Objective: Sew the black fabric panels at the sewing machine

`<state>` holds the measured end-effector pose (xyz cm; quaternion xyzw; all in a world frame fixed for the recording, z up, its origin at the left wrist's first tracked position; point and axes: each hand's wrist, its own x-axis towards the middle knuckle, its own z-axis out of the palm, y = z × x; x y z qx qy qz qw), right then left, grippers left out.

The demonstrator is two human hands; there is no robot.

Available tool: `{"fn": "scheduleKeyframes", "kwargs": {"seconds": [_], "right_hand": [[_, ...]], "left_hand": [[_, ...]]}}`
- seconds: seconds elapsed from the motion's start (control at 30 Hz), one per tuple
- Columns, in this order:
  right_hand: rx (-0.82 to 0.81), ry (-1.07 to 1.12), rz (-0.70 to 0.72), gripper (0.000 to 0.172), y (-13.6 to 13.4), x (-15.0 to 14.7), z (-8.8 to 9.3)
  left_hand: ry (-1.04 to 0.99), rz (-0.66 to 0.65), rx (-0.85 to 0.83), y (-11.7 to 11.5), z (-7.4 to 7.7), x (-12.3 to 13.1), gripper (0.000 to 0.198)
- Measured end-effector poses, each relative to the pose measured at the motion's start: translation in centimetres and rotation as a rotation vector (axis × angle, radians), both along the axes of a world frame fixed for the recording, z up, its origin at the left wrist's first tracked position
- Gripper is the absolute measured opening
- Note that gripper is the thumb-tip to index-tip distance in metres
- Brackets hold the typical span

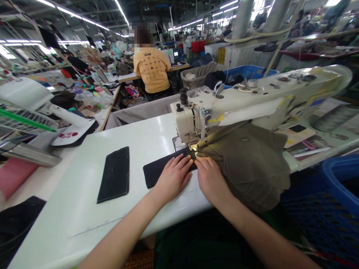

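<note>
A black fabric piece (156,170) lies on the white sewing table with its right end under the needle area of a sewing machine (190,121). My left hand (175,173) rests flat on it, fingers stretched toward the presser foot. My right hand (210,177) is close by on the right, its fingertips pressed together at the edge of the cloth beside the needle. What those fingertips pinch, if anything, is hidden. Olive-brown fabric (249,164) bunches right of the needle, partly behind my right hand and forearm. Another black stitched panel (114,175) lies flat at the left.
The white table (84,224) ends in a rounded front edge. A blue basket (316,209) stands at the lower right. A thread cone (333,121) lies behind the machine's right end. Ahead, a person in a yellow shirt (151,69) sits facing away. A lamp-like white fixture (70,116) stands left.
</note>
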<state>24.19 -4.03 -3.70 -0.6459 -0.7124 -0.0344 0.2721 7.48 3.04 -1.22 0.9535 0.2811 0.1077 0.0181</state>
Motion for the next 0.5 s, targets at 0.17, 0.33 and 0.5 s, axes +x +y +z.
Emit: {"fn": "scheduleKeyframes", "kwargs": {"seconds": [0.17, 0.33, 0.5], "right_hand": [[-0.028, -0.02, -0.009, 0.03, -0.24, -0.04, 0.23], [-0.033, -0.027, -0.014, 0.03, -0.66, -0.15, 0.35], [-0.017, -0.023, -0.019, 0.03, -0.75, -0.21, 0.26]], "left_hand": [[0.012, -0.015, -0.007, -0.16, 0.42, -0.02, 0.041], [0.039, -0.058, -0.013, -0.32, 0.86, -0.05, 0.039], [0.021, -0.073, -0.014, -0.37, 0.88, 0.06, 0.039]]}}
